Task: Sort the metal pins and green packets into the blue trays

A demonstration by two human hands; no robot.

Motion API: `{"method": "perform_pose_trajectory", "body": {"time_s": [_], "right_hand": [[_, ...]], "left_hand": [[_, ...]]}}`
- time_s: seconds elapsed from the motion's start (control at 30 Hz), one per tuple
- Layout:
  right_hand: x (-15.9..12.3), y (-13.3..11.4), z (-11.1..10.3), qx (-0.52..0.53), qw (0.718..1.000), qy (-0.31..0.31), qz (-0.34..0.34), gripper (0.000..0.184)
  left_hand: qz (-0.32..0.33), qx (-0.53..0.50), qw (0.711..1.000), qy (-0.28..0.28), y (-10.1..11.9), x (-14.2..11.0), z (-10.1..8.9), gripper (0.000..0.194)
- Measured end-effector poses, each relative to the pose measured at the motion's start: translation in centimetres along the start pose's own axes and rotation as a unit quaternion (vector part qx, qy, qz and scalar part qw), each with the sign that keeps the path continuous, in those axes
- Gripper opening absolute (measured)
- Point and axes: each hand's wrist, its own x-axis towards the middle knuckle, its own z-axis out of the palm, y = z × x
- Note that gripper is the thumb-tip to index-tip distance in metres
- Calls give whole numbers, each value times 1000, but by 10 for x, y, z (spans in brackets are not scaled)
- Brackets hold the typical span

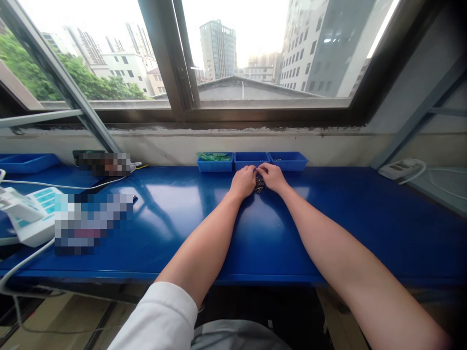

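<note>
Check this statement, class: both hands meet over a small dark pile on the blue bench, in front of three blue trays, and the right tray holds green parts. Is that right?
Not quite. The head view shows the green parts in the left tray, not the right tray. The rest stands: left hand and right hand meet over the dark pile on the blue bench.

A glossy blue bench (255, 233) under the window carries three small blue trays (251, 161) in a row at its back edge, a little heap of dark metal bits (259, 184) just before them, a white power strip (401, 169) far right and white devices (27, 214) with cables at left.
</note>
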Motion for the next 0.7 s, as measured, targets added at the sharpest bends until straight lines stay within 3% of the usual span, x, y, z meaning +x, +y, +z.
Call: {"method": "perform_pose_trajectory", "body": {"time_s": [0.3, 0.5, 0.7], "right_hand": [[2, -1, -1, 113, 993, -17, 43, 30], [2, -1, -4, 253, 961, 7, 109, 31], [2, -2, -7, 319, 938, 13, 134, 23]], "left_hand": [[-11, -46, 999, 22, -6, 1, 2, 23], [-52, -39, 997, 39, -7, 2, 1, 23], [-62, -40, 997, 28, -7, 1, 1, 23]]}}
